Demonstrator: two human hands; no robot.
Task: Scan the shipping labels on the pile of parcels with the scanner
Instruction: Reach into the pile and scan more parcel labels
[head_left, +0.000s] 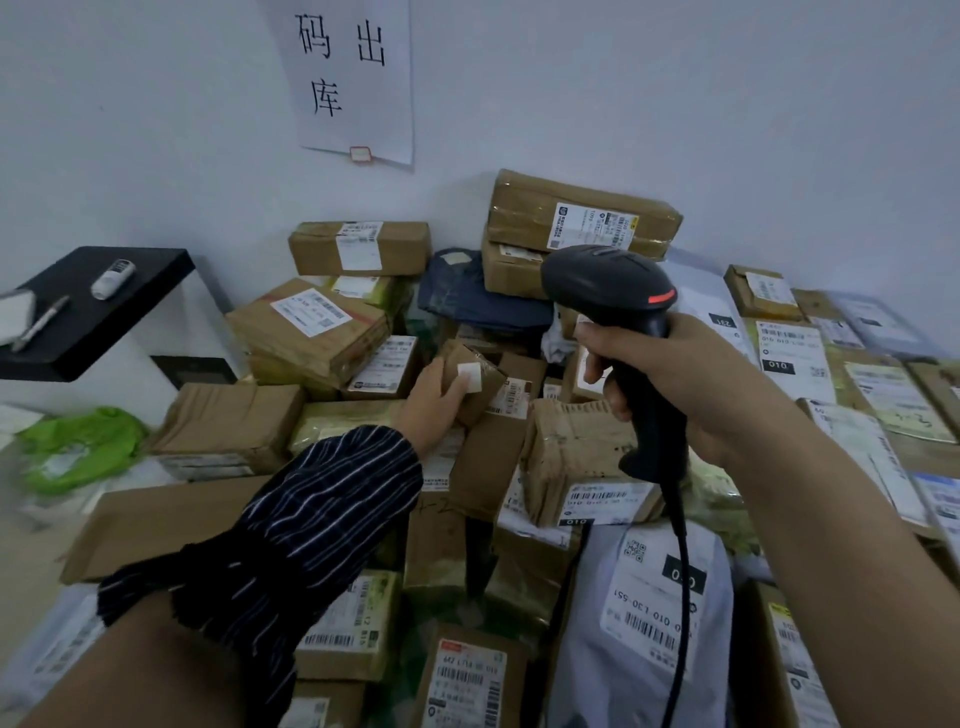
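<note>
The right hand (691, 384) holds a black pistol-grip barcode scanner (608, 291) upright, fingers curled tight round its handle, above the pile of brown cardboard parcels (571, 457); its head points towards the far wall, and its black cable (683, 571) hangs down over a grey plastic mailing bag (649, 597) with a white label

The left hand (434, 402), in a dark striped sleeve (311, 519), reaches into the middle of the pile and grips a small taped brown parcel (475, 374), tilted, fingers wrapped round its near side

At the far left a black shelf (104, 312) carries a silver pen (41, 322)
</note>
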